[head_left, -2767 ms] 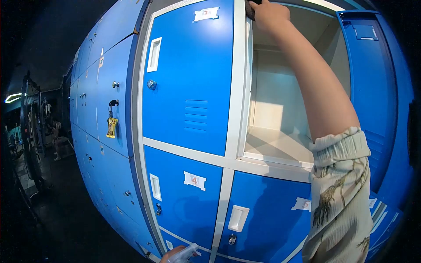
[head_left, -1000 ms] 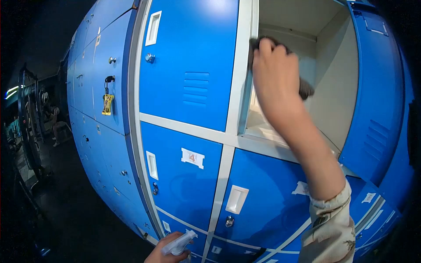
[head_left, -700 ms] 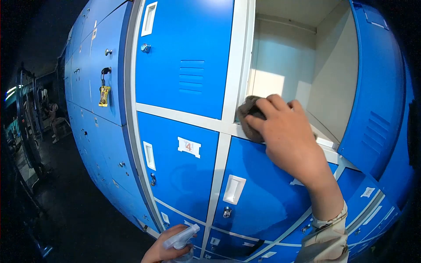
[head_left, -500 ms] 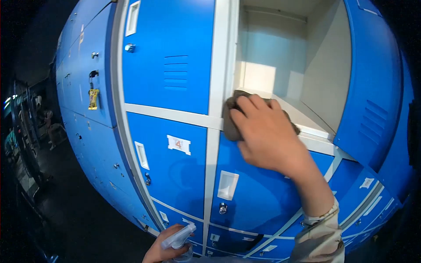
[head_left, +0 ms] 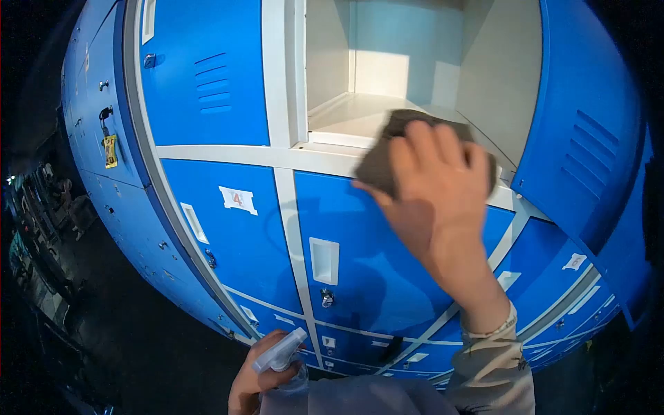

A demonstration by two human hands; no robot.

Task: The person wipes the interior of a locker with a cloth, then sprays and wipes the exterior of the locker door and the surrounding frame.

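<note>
My right hand [head_left: 443, 187] presses a dark grey-brown cloth [head_left: 379, 162] against the front ledge of an opened locker compartment [head_left: 387, 79]. The fingers lie bent over the cloth, which hangs down over the top of the blue door below. Low in the view, my left hand [head_left: 259, 370] is wrapped around a spray bottle [head_left: 278, 354] with a clear-white trigger head. Most of the bottle's body is hidden by the hand and the clothing. The compartment's blue door [head_left: 588, 138] stands swung out to the right.
Closed blue lockers surround the compartment, one with a number 4 label [head_left: 238, 200]. Small locks and handles jut from the doors. A yellow tag [head_left: 110, 151] hangs from a key in the left bank. Dark floor [head_left: 152, 360] lies at the lower left.
My right hand has slid the cloth rightward along the ledge, away from the left post. The view has shifted so the lockers appear further left. My left hand still holds the spray bottle.
</note>
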